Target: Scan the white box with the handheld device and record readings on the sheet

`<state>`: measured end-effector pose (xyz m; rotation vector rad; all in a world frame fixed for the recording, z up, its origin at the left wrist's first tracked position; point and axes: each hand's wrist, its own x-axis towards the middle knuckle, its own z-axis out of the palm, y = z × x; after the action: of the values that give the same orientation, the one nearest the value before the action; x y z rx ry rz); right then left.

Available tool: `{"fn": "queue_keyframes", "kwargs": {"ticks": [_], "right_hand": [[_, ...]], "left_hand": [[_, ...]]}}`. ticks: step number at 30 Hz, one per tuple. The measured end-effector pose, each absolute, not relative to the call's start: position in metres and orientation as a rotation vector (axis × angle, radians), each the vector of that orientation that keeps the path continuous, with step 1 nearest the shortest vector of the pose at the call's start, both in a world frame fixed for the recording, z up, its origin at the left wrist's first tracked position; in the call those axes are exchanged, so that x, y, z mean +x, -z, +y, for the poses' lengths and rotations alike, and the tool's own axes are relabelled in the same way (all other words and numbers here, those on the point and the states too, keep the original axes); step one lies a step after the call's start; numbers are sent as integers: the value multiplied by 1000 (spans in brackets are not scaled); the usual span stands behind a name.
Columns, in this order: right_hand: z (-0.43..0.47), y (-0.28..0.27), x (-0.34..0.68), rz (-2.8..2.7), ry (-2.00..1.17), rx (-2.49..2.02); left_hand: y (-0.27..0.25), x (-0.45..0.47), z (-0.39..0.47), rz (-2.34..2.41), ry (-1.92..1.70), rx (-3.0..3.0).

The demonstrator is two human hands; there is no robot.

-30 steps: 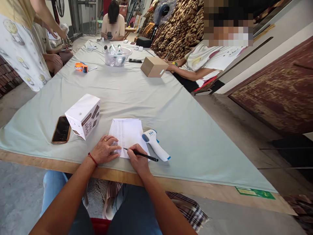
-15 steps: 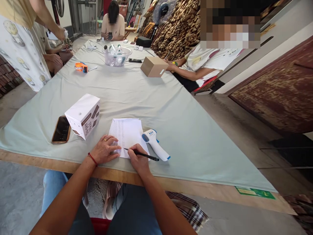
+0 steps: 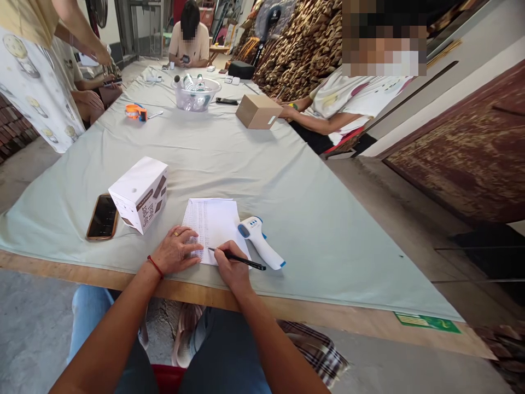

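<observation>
A sheet of white paper [image 3: 221, 219] lies near the table's front edge, with columns of small writing down its left side. My left hand [image 3: 177, 250] rests with fingers spread on the paper's lower left. In my right hand [image 3: 234, 268] is a black pen [image 3: 248, 262], its tip at the paper by the writing. A white and blue infrared thermometer [image 3: 261, 243] lies just right of the paper. To the left stand a white box [image 3: 137, 191] with printed sides and a phone [image 3: 102, 217] lying screen up.
Farther back on the cloth-covered table [image 3: 311, 219] are a clear basin [image 3: 194, 101] of bottles, a brown cardboard box [image 3: 258, 112] and an orange tape dispenser [image 3: 136, 113]. People sit or stand around the far part. Stacked firewood [image 3: 303, 49] rises behind.
My hands and the pen have barely moved on the paper. At the far end, a person's hands with a phone have shifted slightly, and the person at right has moved their head a little.
</observation>
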<state>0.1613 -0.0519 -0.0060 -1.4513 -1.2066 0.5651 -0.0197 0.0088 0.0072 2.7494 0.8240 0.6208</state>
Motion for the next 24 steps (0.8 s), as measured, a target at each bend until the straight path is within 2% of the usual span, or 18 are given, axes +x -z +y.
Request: {"fn": "queue_keyframes", "kwargs": {"ticks": [24], "right_hand": [[-53,6,162,-1172,-528,-1456]], "left_hand": [[-6,-20,9,820,-640,2755]]}}
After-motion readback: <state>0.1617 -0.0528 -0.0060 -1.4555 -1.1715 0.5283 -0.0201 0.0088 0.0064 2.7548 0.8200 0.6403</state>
